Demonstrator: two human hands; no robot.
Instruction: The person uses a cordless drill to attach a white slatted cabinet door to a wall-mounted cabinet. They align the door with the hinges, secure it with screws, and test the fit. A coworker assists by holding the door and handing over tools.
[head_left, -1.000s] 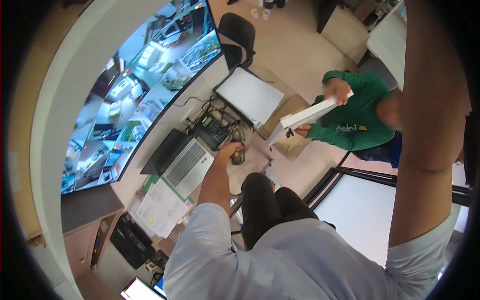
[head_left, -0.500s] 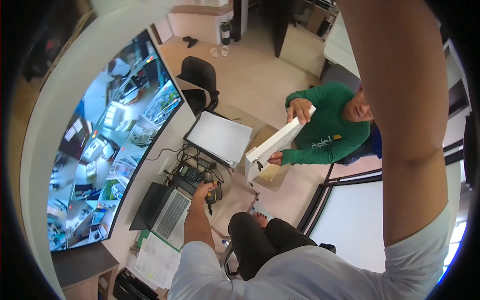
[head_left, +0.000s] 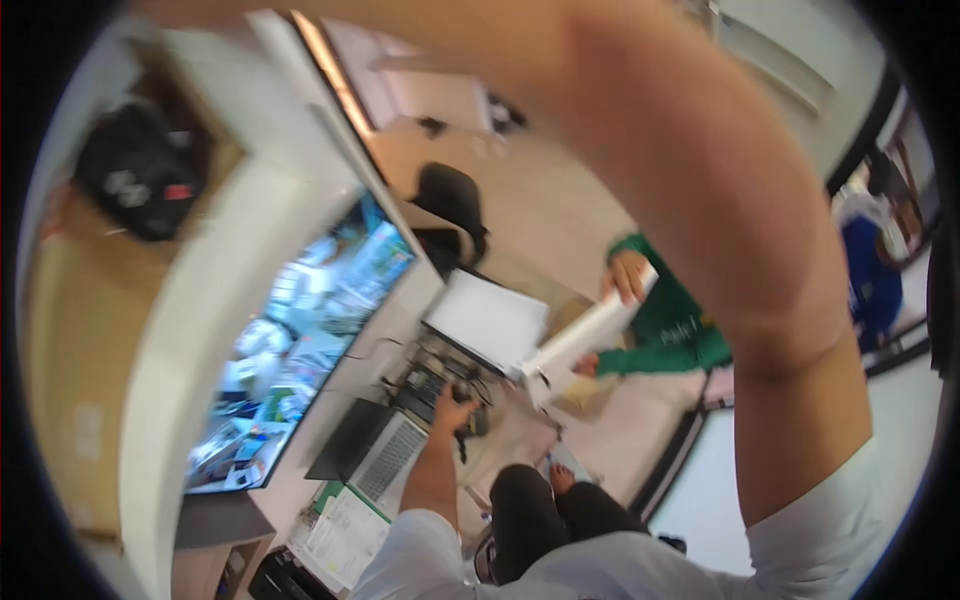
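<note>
My left hand [head_left: 455,411] reaches over the desk, its fingers blurred but apart. Beside it lies a dark cordless drill [head_left: 484,418], partly hidden by the hand; it looks released, resting on the desk. A dark desk phone [head_left: 424,382] with cables sits just beyond. My raised right arm [head_left: 690,170] sweeps across the top of the head view, and its hand is outside the picture. Across from me, a person in a green sleeve [head_left: 668,352] holds a flat white box-like panel [head_left: 590,335] tilted, with both hands.
An open laptop [head_left: 390,460] and papers [head_left: 345,540] are on the left of the desk. A tray of white sheets [head_left: 487,318] lies farther back. A large wall screen [head_left: 300,350] stands left, a black chair [head_left: 450,197] beyond. A black bag [head_left: 140,170] sits high at left.
My view has swung, so the scene sits lower and farther right. My left hand, earlier wrapped round the drill, now has its fingers spread. My right forearm has swung leftward across the top.
</note>
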